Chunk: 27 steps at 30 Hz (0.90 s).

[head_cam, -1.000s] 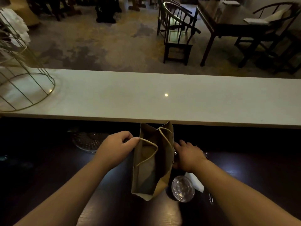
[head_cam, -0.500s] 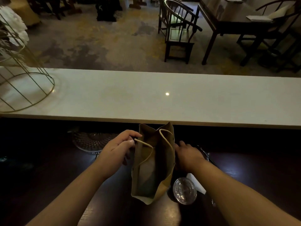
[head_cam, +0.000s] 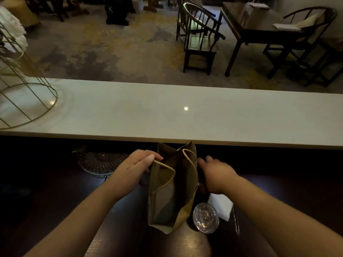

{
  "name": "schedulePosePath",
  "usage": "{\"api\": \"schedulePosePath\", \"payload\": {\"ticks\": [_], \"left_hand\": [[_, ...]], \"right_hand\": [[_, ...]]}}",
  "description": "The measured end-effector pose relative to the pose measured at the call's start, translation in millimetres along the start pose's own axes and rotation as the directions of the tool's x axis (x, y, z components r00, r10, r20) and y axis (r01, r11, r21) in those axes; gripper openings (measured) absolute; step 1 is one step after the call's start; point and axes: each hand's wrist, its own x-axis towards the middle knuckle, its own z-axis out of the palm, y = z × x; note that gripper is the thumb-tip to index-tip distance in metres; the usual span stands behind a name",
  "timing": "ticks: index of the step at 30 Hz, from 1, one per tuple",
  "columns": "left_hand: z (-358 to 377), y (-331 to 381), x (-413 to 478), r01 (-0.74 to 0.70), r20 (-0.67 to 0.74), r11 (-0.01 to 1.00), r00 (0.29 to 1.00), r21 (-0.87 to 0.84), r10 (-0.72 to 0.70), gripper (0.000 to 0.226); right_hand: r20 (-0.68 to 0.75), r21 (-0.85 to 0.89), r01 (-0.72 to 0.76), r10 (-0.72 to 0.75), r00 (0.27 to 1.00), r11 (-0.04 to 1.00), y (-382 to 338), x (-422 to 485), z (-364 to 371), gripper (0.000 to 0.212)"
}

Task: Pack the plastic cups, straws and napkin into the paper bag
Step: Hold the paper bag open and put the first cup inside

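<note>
A brown paper bag [head_cam: 171, 190] stands upright and open on the dark counter, its cord handles up. My left hand [head_cam: 132, 168] pinches the bag's left rim next to the near handle. My right hand [head_cam: 216, 176] rests against the bag's right side, fingers curled; whether it grips anything behind the bag is hidden. A clear plastic cup [head_cam: 205, 217] stands right of the bag's base. A white napkin [head_cam: 221, 205] lies just beyond the cup, partly under my right forearm. A thin straw [head_cam: 236, 220] lies right of the napkin.
A patterned glass dish [head_cam: 100, 162] sits on the dark counter left of my left hand. Behind the bag runs a raised white ledge [head_cam: 185, 115] with a gold wire stand [head_cam: 24, 101] at its left end. Chairs and a table stand on the carpet beyond.
My left hand has shifted from the bag's handle to its left rim and pulled it outward, widening the mouth. The right hand stays against the bag's right side.
</note>
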Motion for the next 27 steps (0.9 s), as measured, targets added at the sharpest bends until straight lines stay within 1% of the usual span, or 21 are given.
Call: {"api": "schedulePosePath", "payload": {"ticks": [4, 7, 10, 12, 13, 14, 15, 17, 19, 20, 23, 27], "left_hand": [[-3, 10, 0, 0.061, 0.044, 0.995, 0.997, -0.08, -0.057, 0.04], [-4, 13, 1, 0.086, 0.053, 0.991, 0.995, -0.1, -0.081, 0.035], [-2, 18, 0, 0.098, 0.049, 0.988, 0.994, -0.116, -0.093, 0.035], [-2, 17, 0, 0.089, 0.06, 0.992, 0.995, -0.086, -0.084, 0.021], [-3, 14, 1, 0.084, 0.063, 0.994, 0.995, -0.067, -0.08, 0.022], [-4, 12, 1, 0.078, 0.062, 0.995, 0.995, -0.06, -0.074, 0.028], [-4, 11, 1, 0.083, 0.057, 0.994, 0.995, -0.073, -0.079, 0.028], [-4, 11, 1, 0.131, 0.037, 0.98, 0.991, -0.149, -0.127, 0.021], [-4, 9, 2, 0.185, 0.023, 0.954, 0.982, -0.238, -0.185, 0.027], [-4, 7, 3, 0.198, 0.021, 0.947, 0.98, -0.252, -0.2, 0.029], [-6, 1, 2, 0.188, 0.036, 0.944, 0.982, -0.27, -0.185, 0.035], [-1, 0, 3, 0.203, 0.058, 0.918, 0.979, -0.34, -0.195, 0.037]], "right_hand": [[0.028, -0.052, 0.005, -0.004, 1.0, 0.999, 0, -19, -27, 0.097], [0.054, -0.094, 0.01, -0.005, 0.999, 0.996, -1, -39, -55, 0.096], [0.085, -0.117, 0.01, 0.0, 0.996, 0.993, -4, -59, -92, 0.094], [0.094, -0.118, -0.001, 0.012, 0.995, 0.993, -8, -74, -121, 0.094], [0.091, -0.119, -0.01, 0.021, 0.996, 0.993, -11, -81, -135, 0.093], [0.083, -0.122, -0.015, 0.026, 0.996, 0.992, -14, -88, -150, 0.092], [0.074, -0.125, -0.016, 0.025, 0.997, 0.992, -18, -95, -163, 0.093], [0.067, -0.13, -0.008, 0.017, 0.998, 0.991, -29, -107, -188, 0.094], [0.067, -0.127, 0.012, -0.004, 0.998, 0.992, -42, -117, -212, 0.094], [0.065, -0.116, 0.027, -0.02, 0.998, 0.993, -48, -121, -223, 0.094], [0.025, -0.085, 0.082, -0.08, 0.996, 0.993, -67, -127, -247, 0.094], [-0.027, -0.055, 0.183, -0.184, 0.983, 0.982, -89, -114, -255, 0.094]]}}
